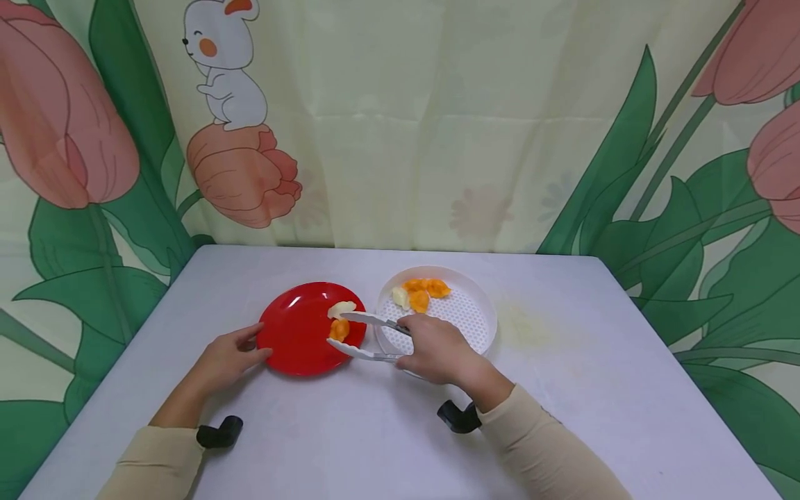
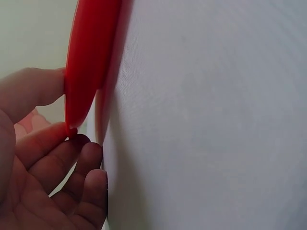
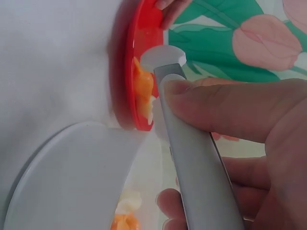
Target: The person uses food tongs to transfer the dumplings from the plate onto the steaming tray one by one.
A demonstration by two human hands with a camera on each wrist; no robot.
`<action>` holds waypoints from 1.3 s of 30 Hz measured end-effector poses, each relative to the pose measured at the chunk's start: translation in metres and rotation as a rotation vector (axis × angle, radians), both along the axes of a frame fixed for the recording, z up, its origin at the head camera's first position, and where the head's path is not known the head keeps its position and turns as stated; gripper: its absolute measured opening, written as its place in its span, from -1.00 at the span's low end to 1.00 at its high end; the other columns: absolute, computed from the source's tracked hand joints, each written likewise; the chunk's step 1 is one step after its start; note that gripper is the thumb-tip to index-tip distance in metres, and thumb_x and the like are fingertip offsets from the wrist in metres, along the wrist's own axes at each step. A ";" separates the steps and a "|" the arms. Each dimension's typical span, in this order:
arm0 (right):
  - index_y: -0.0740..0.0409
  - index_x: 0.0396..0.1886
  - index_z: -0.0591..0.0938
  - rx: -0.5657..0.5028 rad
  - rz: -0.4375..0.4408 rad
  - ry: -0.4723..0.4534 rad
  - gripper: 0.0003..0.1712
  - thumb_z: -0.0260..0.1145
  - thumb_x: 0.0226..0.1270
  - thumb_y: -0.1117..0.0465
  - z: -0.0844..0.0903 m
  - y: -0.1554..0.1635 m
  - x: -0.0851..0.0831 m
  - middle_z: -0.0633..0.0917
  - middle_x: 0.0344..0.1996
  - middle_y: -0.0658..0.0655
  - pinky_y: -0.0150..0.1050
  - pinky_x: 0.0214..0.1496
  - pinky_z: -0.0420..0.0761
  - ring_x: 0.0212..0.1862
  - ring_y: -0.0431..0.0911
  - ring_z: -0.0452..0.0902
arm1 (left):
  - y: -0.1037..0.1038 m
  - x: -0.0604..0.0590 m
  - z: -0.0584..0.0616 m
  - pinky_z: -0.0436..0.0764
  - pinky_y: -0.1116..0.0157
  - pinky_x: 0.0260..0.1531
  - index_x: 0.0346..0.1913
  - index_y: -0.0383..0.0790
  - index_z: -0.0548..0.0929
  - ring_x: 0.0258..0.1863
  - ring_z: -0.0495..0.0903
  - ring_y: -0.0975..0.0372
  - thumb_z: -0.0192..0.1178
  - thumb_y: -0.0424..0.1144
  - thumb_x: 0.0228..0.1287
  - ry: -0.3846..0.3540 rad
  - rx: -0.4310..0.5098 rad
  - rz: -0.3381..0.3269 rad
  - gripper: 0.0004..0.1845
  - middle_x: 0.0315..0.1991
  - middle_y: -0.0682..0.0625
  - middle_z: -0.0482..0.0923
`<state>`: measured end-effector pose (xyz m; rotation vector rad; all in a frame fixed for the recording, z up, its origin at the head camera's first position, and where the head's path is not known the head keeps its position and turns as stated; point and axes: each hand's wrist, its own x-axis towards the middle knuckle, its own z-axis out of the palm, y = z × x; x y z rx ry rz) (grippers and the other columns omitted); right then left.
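Observation:
My left hand pinches the near left rim of a red plate, thumb on top and fingertips under the edge, as the left wrist view shows. The right hand holds grey-and-white tongs, whose arms are spread over the plate's right side. Between and beside the tong tips lie an orange dumpling-shaped piece and a cream one, both on the plate. Whether the tongs touch either piece, I cannot tell. In the right wrist view, the thumb presses along the tongs' handle.
Right of the plate stands a round white tray with a dotted base, partly beneath the right hand. Several orange pieces and a cream piece lie in it. Behind the white table hangs a printed curtain.

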<state>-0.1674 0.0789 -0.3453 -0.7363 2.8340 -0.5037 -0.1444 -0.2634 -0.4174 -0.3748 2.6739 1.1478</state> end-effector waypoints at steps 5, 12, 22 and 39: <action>0.11 0.01 0.49 0.043 -0.020 -0.007 -0.33 0.46 -0.14 -0.01 0.000 -0.005 0.000 0.55 -0.28 -0.02 -0.28 -0.34 0.46 -0.33 -0.16 0.37 | -0.004 0.001 -0.001 0.57 0.11 -0.25 0.37 -0.13 0.07 0.13 0.18 -0.21 0.30 0.05 -0.03 0.011 0.000 -0.015 -0.07 0.24 -0.32 0.16; 0.07 -0.02 0.49 0.069 -0.037 -0.014 -0.34 0.49 -0.18 0.00 0.003 -0.012 0.003 0.52 -0.34 -0.03 -0.33 -0.44 0.46 -0.37 -0.15 0.37 | -0.005 0.001 -0.002 0.57 0.11 -0.24 0.38 -0.11 0.06 0.13 0.19 -0.20 0.30 0.05 -0.03 0.014 0.014 0.001 -0.06 0.25 -0.31 0.15; 0.11 -0.05 0.50 0.084 -0.036 -0.045 -0.36 0.49 -0.17 -0.01 0.004 -0.023 0.003 0.49 -0.45 -0.06 -0.35 -0.48 0.44 -0.40 -0.15 0.38 | -0.004 0.003 -0.003 0.57 0.11 -0.25 0.37 -0.12 0.06 0.12 0.21 -0.20 0.30 0.03 -0.03 0.025 0.009 -0.004 -0.07 0.23 -0.32 0.16; 0.08 -0.05 0.51 0.001 -0.012 -0.075 -0.50 0.38 0.00 0.02 -0.005 -0.020 0.001 0.56 -0.39 -0.02 -0.34 -0.46 0.43 -0.42 -0.15 0.39 | -0.005 0.003 -0.004 0.57 0.11 -0.24 0.37 -0.11 0.06 0.12 0.20 -0.20 0.30 0.02 -0.02 0.028 0.018 0.006 -0.08 0.24 -0.32 0.15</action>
